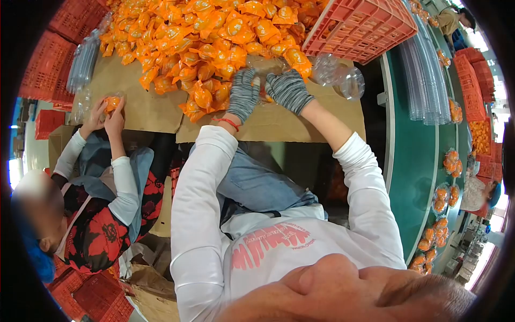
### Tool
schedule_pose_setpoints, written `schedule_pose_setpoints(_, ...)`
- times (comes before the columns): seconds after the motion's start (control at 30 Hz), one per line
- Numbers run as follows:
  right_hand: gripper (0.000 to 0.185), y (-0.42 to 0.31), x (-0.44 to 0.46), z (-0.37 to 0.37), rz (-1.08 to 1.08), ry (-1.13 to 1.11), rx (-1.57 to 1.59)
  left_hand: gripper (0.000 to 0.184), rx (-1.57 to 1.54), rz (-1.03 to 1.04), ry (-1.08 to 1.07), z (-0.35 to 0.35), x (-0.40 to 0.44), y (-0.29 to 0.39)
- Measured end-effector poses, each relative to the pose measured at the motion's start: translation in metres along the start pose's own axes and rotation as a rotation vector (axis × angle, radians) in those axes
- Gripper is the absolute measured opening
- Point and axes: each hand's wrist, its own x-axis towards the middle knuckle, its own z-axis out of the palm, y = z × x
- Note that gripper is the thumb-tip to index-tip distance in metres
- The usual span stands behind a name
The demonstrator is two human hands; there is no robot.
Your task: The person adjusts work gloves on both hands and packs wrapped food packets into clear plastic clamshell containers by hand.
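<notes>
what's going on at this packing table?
The wearer's gloved left hand and right hand are at what looks like a clear plastic container, beside a heap of round, orange-wrapped pieces. A co-worker on the left holds one wrapped piece. Filled clear packs sit on the green conveyor.

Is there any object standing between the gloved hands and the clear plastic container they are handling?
Nothing visible does: the left hand and right hand are both at the clear plastic container, one on each side. Orange packets lie beyond it.
</notes>
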Motion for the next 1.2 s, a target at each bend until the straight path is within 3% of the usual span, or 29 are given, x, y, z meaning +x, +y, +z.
schedule_pose_setpoints(0.1, 0.023, 0.002, 0.002, 0.005, -0.004, 0.036, -0.027, 0.029, -0.007, -0.2, -0.048, -0.006, 0.002, 0.005)
schedule_pose_setpoints(0.2, 0.022, 0.003, 0.006, 0.011, 0.002, 0.058, -0.022, 0.027, -0.188, -0.194, 0.021, -0.006, -0.005, 0.018)
schedule_pose_setpoints(0.3, 0.022, 0.003, 0.007, 0.013, 0.022, 0.045, -0.026, 0.025, -0.453, -0.437, 0.03, -0.015, 0.001, 0.025)
schedule_pose_setpoints(0.5, 0.021, 0.001, 0.004, 0.012, 0.023, 0.053, -0.02, 0.024, -0.351, -0.392, 0.194, -0.003, -0.001, 0.011)
schedule_pose_setpoints(0.6, 0.02, 0.0, 0.002, 0.007, -0.02, 0.087, -0.041, 0.022, -0.132, -0.051, 0.172, 0.0, -0.001, 0.005)
schedule_pose_setpoints(0.7, 0.022, -0.001, 0.002, 0.01, -0.032, 0.068, -0.055, 0.021, 0.07, 0.145, 0.204, 0.006, -0.003, 0.008)
schedule_pose_setpoints(0.8, 0.025, -0.001, 0.003, 0.016, -0.019, 0.024, -0.044, 0.02, -0.034, 0.04, 0.003, 0.006, -0.005, 0.013)
schedule_pose_setpoints(0.9, 0.027, 0.002, 0.006, 0.012, 0.013, 0.009, 0.013, 0.034, 0.007, 0.013, -0.06, -0.004, -0.007, 0.022)
schedule_pose_setpoints(1.0, 0.027, 0.008, 0.004, 0.013, 0.048, -0.012, 0.077, 0.057, 0.176, 0.117, -0.01, -0.006, -0.016, 0.033)
schedule_pose_setpoints(1.1, 0.031, 0.002, 0.003, 0.01, 0.099, -0.057, 0.06, 0.075, 0.113, 0.077, -0.102, -0.013, -0.019, 0.045)
schedule_pose_setpoints(1.2, 0.034, -0.01, 0.0, 0.009, 0.043, -0.086, 0.031, 0.076, 0.136, 0.055, 0.068, -0.005, -0.019, 0.037)
